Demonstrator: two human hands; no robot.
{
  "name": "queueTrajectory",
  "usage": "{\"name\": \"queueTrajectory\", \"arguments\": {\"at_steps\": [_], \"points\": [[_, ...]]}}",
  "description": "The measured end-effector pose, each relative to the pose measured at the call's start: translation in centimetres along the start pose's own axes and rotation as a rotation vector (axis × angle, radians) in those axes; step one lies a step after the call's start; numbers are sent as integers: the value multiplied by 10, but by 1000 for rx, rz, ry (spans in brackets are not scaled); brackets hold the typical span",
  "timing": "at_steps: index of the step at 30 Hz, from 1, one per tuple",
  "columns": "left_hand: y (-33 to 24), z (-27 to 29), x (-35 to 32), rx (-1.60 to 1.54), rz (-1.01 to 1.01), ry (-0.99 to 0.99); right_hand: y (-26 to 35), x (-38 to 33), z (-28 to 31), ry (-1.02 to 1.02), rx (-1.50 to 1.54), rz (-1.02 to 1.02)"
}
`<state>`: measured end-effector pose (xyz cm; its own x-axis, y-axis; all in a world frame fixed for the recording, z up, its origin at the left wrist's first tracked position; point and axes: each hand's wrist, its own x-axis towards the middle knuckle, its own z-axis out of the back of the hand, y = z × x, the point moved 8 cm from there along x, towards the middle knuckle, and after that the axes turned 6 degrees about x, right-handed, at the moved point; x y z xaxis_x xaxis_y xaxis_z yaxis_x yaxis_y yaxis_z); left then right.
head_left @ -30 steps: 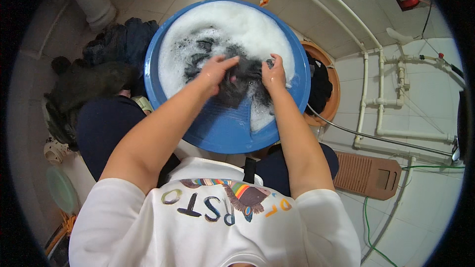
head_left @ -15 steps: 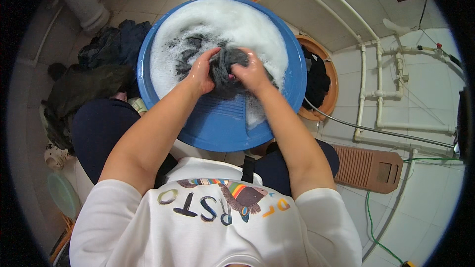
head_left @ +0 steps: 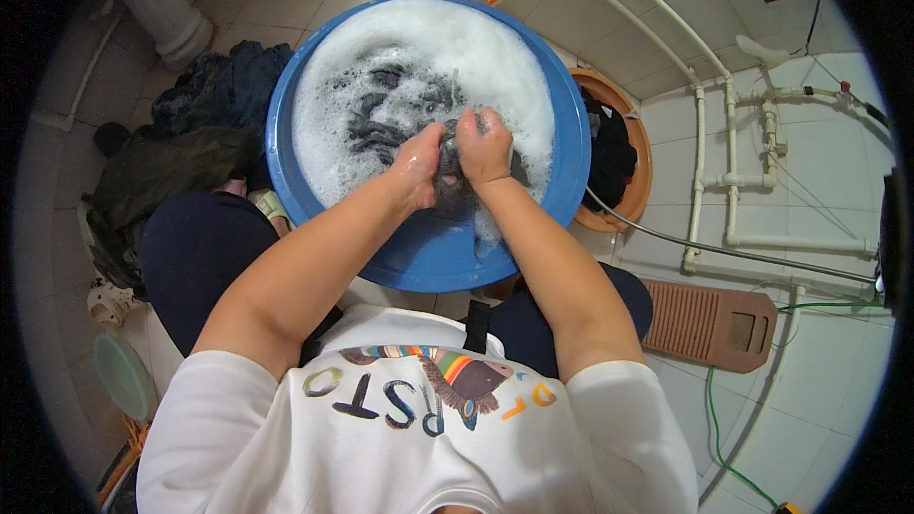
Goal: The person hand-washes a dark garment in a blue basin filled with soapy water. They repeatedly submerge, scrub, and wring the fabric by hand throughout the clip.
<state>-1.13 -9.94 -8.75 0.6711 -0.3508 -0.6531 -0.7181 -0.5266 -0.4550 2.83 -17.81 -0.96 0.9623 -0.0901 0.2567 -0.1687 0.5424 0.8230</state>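
Left hand (head_left: pixel 416 168) shifted right, nearer your right hand (head_left: pixel 485 145); both clench grey cloth (head_left: pixel 449 154). Probably heavy, soft, slippery: grip bunched folds.

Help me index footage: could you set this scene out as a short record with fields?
Left hand: left hand closed on grey cloth
Right hand: right hand closed on the same cloth, close beside the left
Tub: blue tub, in front of the person
Tub contents: white foam, thickest at the far side, and wet grey cloth
Right of tub: orange basin holding dark clothes
Left of tub: heaped clothes
By right knee: brown washboard
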Motion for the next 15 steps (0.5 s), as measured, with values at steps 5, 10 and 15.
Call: {"name": "queueTrajectory", "arguments": {"at_steps": [5, 10, 15], "points": [[-24, 38, 25, 145, -500, 175, 73, -39, -27, 194, 125, 377], [-23, 10, -5, 64, -114, -103, 19, -9, -8, 38, -107, 251], [-94, -30, -35, 533, -464, 117, -34, 44, 63, -130, -135, 51]]}}
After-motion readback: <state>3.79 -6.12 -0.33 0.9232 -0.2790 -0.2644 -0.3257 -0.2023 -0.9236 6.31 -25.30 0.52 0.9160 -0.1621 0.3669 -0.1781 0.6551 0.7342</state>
